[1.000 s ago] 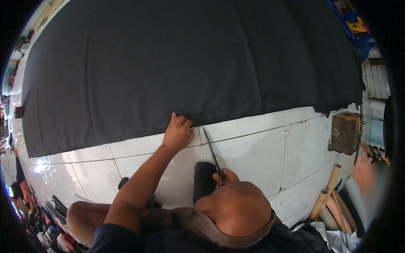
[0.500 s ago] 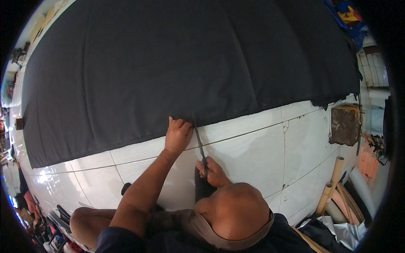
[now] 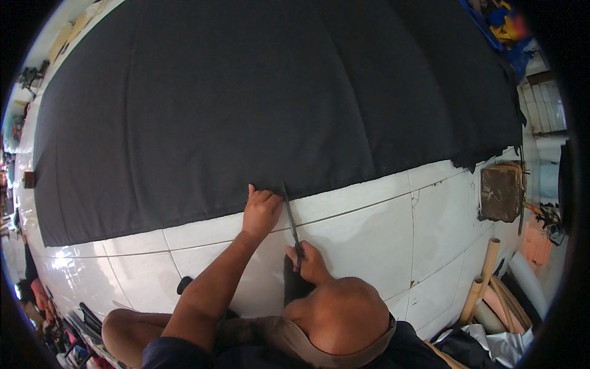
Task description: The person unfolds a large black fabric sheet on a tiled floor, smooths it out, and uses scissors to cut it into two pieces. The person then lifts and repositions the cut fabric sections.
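Note:
A large sheet of dark grey cloth [image 3: 233, 111] lies spread on the white tiled floor, its near edge running slantwise across the view. At this edge, my left hand [image 3: 262, 212] has its fingers curled on the cloth, pinching it just left of the blades; one finger sticks out to the left. My right hand [image 3: 314, 264] grips the handles of a long pair of scissors [image 3: 292, 224]. The blades point away from me and reach over the cloth's edge, close beside my left fingers. How far the blades are parted is hard to see.
A brown worn block [image 3: 501, 192] stands on the floor at the right. Below it are cardboard tubes [image 3: 488, 264] and rolled sheets [image 3: 528, 283]. A small brown block [image 3: 28, 179] sits by the cloth's left edge. Clutter lines the left rim.
The cloth's near edge, both hands and the scissors appear slightly lower in the view. My left hand stays on the edge and my right hand keeps its grip on the scissors.

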{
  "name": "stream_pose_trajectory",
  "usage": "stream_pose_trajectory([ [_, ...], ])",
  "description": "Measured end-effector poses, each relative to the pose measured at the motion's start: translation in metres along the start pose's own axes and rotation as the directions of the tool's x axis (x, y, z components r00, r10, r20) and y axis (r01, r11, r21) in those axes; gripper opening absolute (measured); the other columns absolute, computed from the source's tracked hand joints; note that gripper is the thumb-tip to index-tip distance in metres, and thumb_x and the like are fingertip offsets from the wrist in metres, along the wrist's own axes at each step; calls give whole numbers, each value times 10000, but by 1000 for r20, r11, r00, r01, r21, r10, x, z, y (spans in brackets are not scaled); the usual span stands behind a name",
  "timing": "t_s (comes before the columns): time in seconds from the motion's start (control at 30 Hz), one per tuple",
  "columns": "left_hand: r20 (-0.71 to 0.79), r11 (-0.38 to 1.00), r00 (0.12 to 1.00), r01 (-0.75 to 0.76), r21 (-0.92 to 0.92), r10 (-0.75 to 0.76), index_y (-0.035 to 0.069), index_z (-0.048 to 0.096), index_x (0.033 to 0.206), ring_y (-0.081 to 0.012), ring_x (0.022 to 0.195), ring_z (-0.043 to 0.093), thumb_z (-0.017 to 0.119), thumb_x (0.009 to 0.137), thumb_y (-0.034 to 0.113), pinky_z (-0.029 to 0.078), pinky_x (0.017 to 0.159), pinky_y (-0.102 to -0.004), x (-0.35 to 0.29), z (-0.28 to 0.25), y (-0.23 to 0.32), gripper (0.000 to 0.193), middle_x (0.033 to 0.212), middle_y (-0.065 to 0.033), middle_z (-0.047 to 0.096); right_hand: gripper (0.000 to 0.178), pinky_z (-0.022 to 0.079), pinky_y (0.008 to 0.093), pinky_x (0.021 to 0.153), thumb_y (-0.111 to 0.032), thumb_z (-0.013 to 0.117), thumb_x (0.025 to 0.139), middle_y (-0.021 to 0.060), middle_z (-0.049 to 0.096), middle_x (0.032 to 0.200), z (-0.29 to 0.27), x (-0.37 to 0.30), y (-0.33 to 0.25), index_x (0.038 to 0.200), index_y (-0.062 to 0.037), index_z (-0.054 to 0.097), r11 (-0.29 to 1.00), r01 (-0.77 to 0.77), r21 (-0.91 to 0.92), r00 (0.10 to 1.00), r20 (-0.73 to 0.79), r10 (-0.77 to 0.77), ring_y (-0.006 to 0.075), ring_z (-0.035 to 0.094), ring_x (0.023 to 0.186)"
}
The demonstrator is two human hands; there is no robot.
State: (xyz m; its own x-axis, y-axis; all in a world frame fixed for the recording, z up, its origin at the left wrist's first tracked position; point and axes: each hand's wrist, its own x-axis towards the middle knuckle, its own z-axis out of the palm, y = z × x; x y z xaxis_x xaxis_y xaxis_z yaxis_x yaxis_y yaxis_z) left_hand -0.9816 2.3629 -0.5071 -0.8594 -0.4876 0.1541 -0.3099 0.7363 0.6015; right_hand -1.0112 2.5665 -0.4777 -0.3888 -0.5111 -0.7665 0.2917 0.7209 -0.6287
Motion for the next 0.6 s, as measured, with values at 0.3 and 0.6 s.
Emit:
stream_pose_trajectory([
  [0.3, 16, 998, 1000, 26, -52, -25, 81, 696, 851, -280, 848, 624, 709, 785, 68, 358, 1071, -586, 1, -4, 0, 69, 821, -62, 634, 545, 459, 471, 696, -523, 597, 920, 219, 633, 769, -5, 31, -25, 831, 14, 578, 988, 147, -53, 986, -76, -150, 397, 620, 762],
  [0.6, -1, 996, 1000, -2, -84, 2, 75, 700, 873, -288, 839, 629, 708, 794, 70, 352, 1076, -581, 1, -7, 1, 80, 807, -73, 634, 609, 460, 500, 744, -574, 585, 901, 268, 638, 842, -3, 50, -12, 862, 33, 586, 984, 137, -117, 986, -84, -147, 459, 618, 845],
])
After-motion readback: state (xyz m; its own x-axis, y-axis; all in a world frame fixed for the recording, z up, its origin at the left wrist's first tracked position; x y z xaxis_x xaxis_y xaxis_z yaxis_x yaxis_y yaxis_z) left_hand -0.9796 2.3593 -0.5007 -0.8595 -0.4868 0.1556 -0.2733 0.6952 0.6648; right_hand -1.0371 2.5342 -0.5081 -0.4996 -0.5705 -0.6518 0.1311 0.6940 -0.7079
